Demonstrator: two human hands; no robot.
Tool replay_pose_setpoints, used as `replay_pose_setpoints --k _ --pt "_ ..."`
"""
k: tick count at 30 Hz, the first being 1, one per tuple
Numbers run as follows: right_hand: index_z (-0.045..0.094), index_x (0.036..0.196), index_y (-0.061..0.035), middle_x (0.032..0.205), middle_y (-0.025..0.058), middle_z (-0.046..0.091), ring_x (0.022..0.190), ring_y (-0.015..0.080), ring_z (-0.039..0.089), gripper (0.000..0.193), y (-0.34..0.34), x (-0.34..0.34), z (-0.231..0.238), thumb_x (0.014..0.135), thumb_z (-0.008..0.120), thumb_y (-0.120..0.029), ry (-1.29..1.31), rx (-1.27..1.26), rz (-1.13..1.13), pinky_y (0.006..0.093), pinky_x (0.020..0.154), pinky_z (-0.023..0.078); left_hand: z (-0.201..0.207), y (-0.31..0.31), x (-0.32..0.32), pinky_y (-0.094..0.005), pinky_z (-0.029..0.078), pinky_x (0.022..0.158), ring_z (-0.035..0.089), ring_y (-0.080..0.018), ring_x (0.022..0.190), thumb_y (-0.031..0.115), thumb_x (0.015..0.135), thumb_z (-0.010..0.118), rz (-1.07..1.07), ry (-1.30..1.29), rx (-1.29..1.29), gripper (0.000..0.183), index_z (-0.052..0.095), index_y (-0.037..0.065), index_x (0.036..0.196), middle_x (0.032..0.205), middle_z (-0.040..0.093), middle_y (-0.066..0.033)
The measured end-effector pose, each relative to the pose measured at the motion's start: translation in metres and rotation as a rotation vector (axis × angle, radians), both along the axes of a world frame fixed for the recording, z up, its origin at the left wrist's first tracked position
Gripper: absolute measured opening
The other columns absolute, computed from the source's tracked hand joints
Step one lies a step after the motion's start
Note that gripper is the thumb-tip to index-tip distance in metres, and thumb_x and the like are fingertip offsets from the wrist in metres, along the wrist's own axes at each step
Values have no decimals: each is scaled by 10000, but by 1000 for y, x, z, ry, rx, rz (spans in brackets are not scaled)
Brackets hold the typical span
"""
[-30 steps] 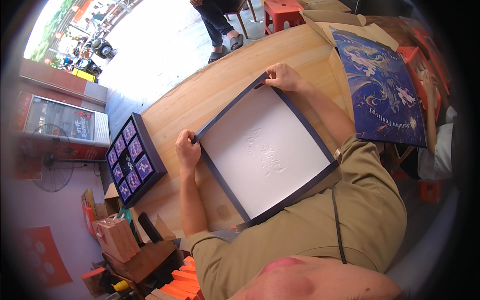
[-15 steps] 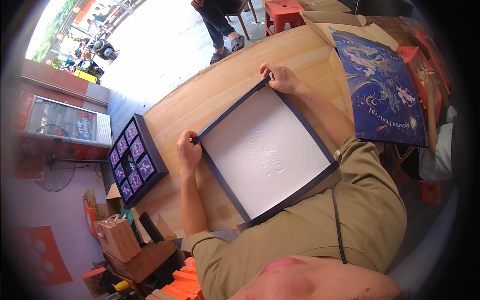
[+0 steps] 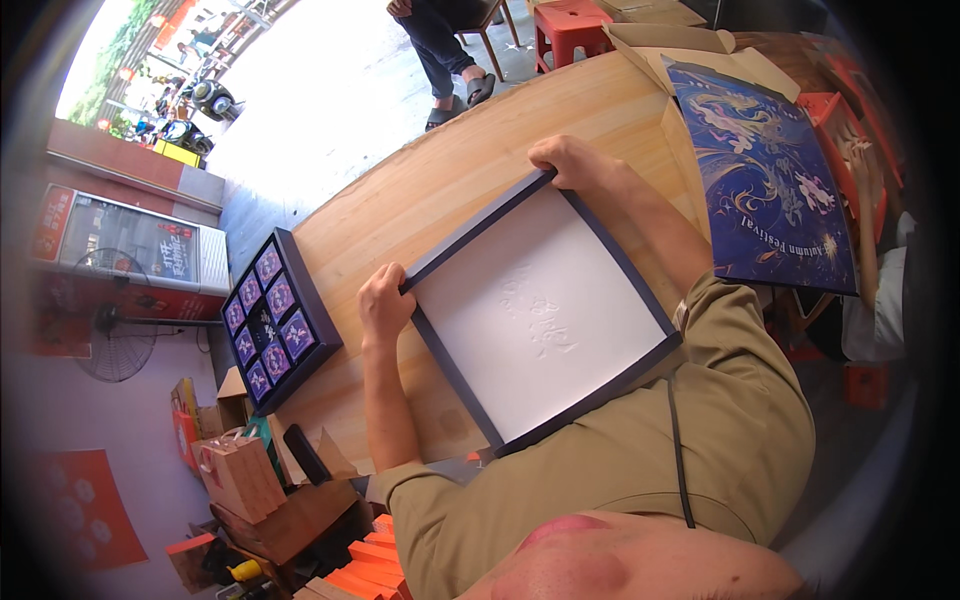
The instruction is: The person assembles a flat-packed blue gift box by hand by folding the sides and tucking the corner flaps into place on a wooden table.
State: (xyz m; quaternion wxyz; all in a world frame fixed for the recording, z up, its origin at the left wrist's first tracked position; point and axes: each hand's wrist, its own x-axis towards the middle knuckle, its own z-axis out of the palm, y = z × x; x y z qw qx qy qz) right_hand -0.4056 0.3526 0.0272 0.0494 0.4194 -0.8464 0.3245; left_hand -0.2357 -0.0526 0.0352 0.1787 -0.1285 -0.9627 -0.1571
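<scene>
A square dark-blue box lid (image 3: pixel 545 310) lies inside-up between my arms, its white lining marked with raised embossing. My left hand (image 3: pixel 385 303) is closed round its far left corner. At the far right corner, my right hand (image 3: pixel 568 160) is closed over the dark rim, fingers curled under. The lid's near edge rests against my shirt front. To the left on the table sits an open dark-blue gift box (image 3: pixel 283 320) holding several square purple packs in compartments; neither hand touches it.
The wooden table (image 3: pixel 470 150) spans beneath. A printed blue panel (image 3: pixel 770 180) leans by an open cardboard carton (image 3: pixel 700 55) at right. Beyond it a co-worker's arm (image 3: pixel 865 190) reaches into a red container. A person sits past the far edge, near a red stool (image 3: pixel 570 30).
My right hand has tightened from spread fingers to a curled grip and shifted slightly nearer. The lid's far wall now shows broader, and my left hand has closed more over its corner.
</scene>
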Motion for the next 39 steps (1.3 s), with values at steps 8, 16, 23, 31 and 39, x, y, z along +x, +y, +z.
replay_pose_setpoints --k 8,16,23,31,39 --pt "479 671 1 764 169 587 787 376 617 216 -5 1 -5 580 660 75 -2 32 -53 439 693 492 2 2 0 -477 481 634 615 -386 739 -38 669 623 -29 -8 -60 174 512 48 771 750 583 -133" --pt "474 664 6 737 151 548 722 342 554 547 0 -1 3 642 950 -262 -127 69 -6 431 665 465 5 4 0 -478 474 633 610 -388 745 -40 667 622 -20 -30 -54 174 506 43 766 755 581 -133" --pt "487 705 6 747 150 563 726 314 571 507 5 9 21 664 938 -222 -240 80 -4 421 646 466 3 4 0 -462 450 609 568 -417 694 -47 670 613 -33 -6 10 182 471 22 760 738 545 -166" --pt "516 723 -4 784 144 594 779 350 611 199 3 5 10 748 712 16 -49 63 34 419 702 506 3 3 0 -453 453 609 569 -400 689 -30 671 660 -36 -26 12 209 481 28 762 738 543 -149" --pt "537 711 -9 802 137 608 788 351 627 163 3 5 9 750 695 0 -51 93 40 425 718 513 14 4 5 -430 501 622 640 -304 723 154 769 743 -112 -81 -126 186 583 62 786 776 609 -81"
